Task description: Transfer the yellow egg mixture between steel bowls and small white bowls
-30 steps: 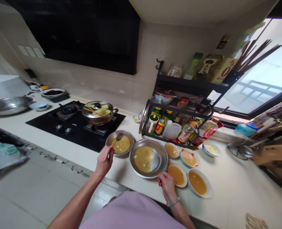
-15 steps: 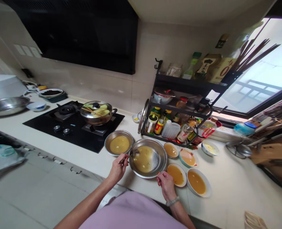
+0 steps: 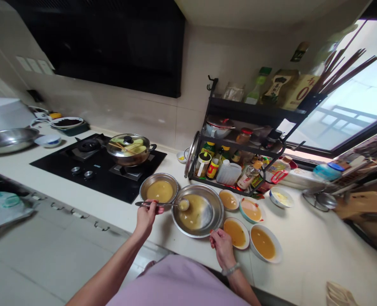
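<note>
My left hand (image 3: 150,212) is closed around the handle of a small metal ladle (image 3: 183,205). The ladle's bowl holds yellowish liquid and hangs over the left part of a large steel bowl (image 3: 218,216), which has thin yellow broth in it. At that bowl's near right rim, my right hand (image 3: 222,244) has its fingers closed on the edge. To the left, a smaller steel bowl (image 3: 143,196) of similar liquid stands just beyond my left hand. Beside my right hand sits a white bowl (image 3: 247,243) of orange-brown liquid.
More filled bowls stand to the right: a white one (image 3: 279,259), a teal-edged one (image 3: 244,216) and a small one (image 3: 237,206). A black rack (image 3: 214,185) of bottles is behind. A lidded pan (image 3: 127,159) sits on the black hob (image 3: 60,165).
My left hand has moved left and slightly up, bringing the ladle level with liquid in it above the large bowl. My right hand has stayed at the rim.
</note>
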`<action>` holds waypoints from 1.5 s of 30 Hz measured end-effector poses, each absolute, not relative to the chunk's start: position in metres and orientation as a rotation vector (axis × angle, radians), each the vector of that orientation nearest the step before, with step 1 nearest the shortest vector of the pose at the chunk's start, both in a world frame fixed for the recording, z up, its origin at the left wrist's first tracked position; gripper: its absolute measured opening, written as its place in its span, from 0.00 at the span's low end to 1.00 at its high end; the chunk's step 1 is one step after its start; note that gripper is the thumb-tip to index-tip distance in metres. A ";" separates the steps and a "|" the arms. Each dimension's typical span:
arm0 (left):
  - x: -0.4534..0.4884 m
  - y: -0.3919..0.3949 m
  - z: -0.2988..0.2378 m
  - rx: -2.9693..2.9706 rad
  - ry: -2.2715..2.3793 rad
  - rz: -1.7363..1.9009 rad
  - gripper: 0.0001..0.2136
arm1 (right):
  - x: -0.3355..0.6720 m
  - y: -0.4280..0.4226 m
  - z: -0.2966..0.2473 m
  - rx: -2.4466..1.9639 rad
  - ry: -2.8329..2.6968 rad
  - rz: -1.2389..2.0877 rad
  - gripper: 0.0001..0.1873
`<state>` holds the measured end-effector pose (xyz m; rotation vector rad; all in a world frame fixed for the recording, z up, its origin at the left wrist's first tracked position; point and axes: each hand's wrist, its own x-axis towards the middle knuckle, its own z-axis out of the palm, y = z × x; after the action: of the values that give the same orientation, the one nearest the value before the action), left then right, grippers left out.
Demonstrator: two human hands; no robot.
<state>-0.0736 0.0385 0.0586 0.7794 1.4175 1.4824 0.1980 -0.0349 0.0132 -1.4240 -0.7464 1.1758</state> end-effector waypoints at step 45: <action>-0.046 0.017 0.048 1.710 1.392 1.253 0.09 | 0.195 -0.038 0.009 -1.399 -0.749 1.170 0.16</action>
<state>-0.0462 0.0172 0.0479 1.7100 1.3917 1.2533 0.1946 -0.0377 0.0095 -1.3986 -0.7494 1.1696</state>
